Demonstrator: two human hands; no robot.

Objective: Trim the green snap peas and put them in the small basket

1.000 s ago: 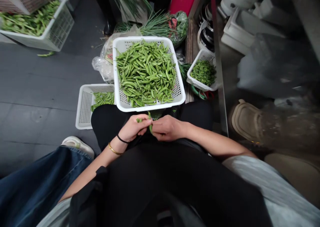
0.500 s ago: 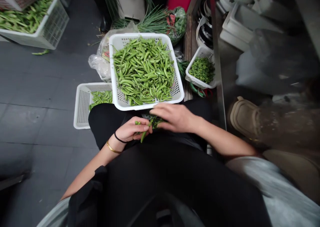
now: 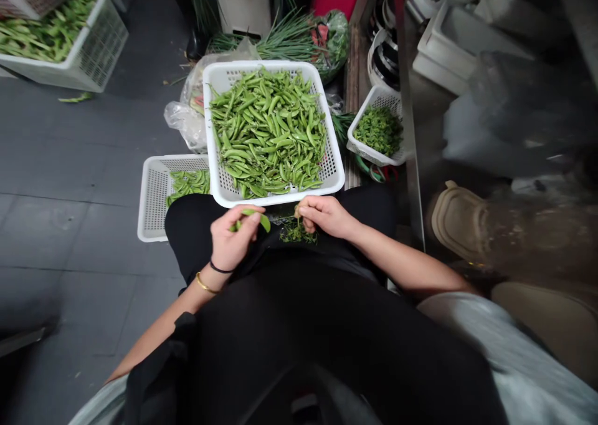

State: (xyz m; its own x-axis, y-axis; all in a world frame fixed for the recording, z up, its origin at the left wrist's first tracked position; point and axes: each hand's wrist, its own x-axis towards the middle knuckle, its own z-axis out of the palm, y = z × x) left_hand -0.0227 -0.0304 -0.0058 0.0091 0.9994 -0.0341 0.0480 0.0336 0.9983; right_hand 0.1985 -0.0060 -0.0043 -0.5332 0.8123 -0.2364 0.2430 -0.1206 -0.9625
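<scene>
My left hand (image 3: 232, 237) is closed around green pea pods (image 3: 265, 223), one poking out past the fingertips. My right hand (image 3: 326, 216) is pinched, with a tiny bit at its fingertips too small to make out. Below and between the hands lies a small heap of green trimmings (image 3: 294, 233) in my lap. Just beyond both hands, a large white basket (image 3: 275, 198) full of pea pods (image 3: 271, 132) rests near my knees. A lower white basket (image 3: 154, 200) at the left holds more pods (image 3: 191, 184), partly hidden by my knee.
A small basket (image 3: 397, 101) of green trimmings stands at the right beside a metal edge (image 3: 411, 132). Spring onions (image 3: 289, 38) and plastic bags (image 3: 182, 123) lie behind the large basket. At the far left stands a crate (image 3: 100, 51) of pods on the tiled floor (image 3: 56, 163).
My hands have moved apart. The left went up and left with its pods; the right has gone from loosely spread fingers to a pinch. The lap trimmings are more exposed.
</scene>
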